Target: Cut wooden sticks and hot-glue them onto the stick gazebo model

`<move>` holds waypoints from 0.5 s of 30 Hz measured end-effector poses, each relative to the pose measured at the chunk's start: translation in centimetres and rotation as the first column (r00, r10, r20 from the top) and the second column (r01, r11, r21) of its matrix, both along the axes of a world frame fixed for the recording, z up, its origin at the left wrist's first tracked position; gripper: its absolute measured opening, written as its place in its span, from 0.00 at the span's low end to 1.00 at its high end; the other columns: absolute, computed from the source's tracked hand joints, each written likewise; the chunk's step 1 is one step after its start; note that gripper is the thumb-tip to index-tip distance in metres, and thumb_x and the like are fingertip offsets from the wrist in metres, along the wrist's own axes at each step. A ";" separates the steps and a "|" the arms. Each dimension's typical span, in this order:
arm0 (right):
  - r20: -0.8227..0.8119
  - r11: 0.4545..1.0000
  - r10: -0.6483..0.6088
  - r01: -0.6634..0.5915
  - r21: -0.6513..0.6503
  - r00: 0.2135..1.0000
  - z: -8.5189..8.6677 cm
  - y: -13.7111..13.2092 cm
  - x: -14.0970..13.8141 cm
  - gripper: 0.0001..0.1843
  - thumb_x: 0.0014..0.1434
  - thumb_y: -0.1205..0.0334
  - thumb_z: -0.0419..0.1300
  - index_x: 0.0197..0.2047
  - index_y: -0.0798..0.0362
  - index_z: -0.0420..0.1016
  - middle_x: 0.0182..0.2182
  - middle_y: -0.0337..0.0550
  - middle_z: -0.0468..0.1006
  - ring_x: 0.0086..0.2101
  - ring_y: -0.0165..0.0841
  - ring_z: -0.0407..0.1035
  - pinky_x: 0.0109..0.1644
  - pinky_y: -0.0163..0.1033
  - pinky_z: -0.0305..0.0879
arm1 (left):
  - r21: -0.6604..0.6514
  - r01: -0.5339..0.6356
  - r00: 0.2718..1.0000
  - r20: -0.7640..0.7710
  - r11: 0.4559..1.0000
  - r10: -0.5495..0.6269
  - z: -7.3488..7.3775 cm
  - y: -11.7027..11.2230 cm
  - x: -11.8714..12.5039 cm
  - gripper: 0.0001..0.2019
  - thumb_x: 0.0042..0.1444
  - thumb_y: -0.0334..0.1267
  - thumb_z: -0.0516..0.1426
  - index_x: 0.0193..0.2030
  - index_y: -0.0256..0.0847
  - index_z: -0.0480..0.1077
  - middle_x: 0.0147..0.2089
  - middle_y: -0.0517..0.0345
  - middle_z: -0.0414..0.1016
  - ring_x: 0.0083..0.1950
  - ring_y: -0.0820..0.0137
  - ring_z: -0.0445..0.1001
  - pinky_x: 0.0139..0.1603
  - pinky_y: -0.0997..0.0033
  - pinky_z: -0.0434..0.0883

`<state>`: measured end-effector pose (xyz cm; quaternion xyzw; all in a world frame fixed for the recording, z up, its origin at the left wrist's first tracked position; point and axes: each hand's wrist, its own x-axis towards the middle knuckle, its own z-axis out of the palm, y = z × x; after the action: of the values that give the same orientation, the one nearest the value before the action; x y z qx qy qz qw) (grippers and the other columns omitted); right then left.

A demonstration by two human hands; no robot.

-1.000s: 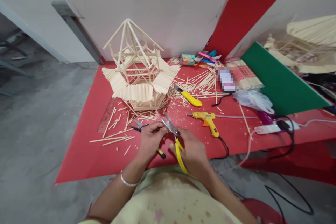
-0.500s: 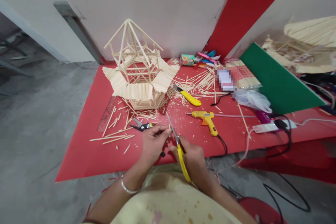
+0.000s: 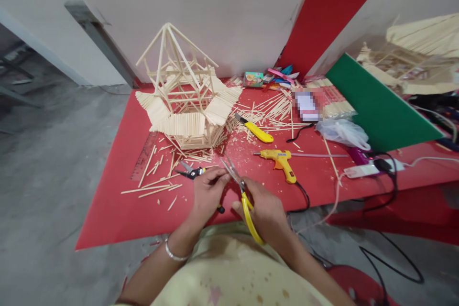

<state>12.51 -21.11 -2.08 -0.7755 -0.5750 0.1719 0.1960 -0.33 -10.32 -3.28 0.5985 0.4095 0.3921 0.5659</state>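
In my right hand (image 3: 265,203) is a pair of yellow-handled scissors (image 3: 247,210), the blades parted a little and pointing away from me. My left hand (image 3: 210,193) is closed in a pinch just left of the blades; whatever its fingertips hold is too small or hidden to make out. Partly beneath that hand lie black-handled pruning shears (image 3: 191,171). Beyond both hands stands a model pavilion (image 3: 188,126) of thin wooden sticks, with an open pointed roof frame and slatted lower eaves.
Loose sticks (image 3: 265,114) and shavings litter the red tabletop (image 3: 103,215). A yellow utility knife (image 3: 258,131) and a yellow glue gun (image 3: 283,162) lie to the right, near a plastic bag (image 3: 342,134), a power strip (image 3: 369,170) and a green board (image 3: 376,110). Cables hang off the front edge.
The scissor blades have opened slightly. A short stick end that showed at my left fingertips is no longer visible. The view has shifted slightly.
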 end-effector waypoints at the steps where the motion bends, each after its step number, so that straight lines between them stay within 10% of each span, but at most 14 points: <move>1: -0.009 1.000 0.000 0.000 -0.007 1.000 0.0 0.0 0.0 0.23 0.59 0.52 0.59 0.56 0.48 0.66 0.39 0.43 0.79 0.36 0.35 0.74 0.38 0.35 0.62 | 0.006 0.001 1.000 -0.009 1.000 -0.001 0.1 0.0 0.0 0.05 0.53 0.37 0.62 0.33 0.41 0.80 0.34 0.54 0.78 0.36 0.67 0.74 0.42 0.69 0.70; 15: 0.025 0.998 -0.040 0.041 -0.044 0.999 -1.2 -0.6 -0.2 0.20 0.62 0.44 0.54 0.49 0.49 0.72 0.24 0.38 0.78 0.25 0.32 0.72 0.28 0.33 0.50 | 0.070 -0.003 0.999 -0.048 0.998 0.006 -0.5 -0.4 -0.3 0.05 0.54 0.37 0.62 0.34 0.42 0.80 0.34 0.55 0.79 0.36 0.68 0.75 0.40 0.69 0.71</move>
<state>12.30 -21.73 -3.27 -0.7933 -0.5575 0.1711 0.1751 -0.62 -10.75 -3.74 0.6263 0.4107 0.3928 0.5337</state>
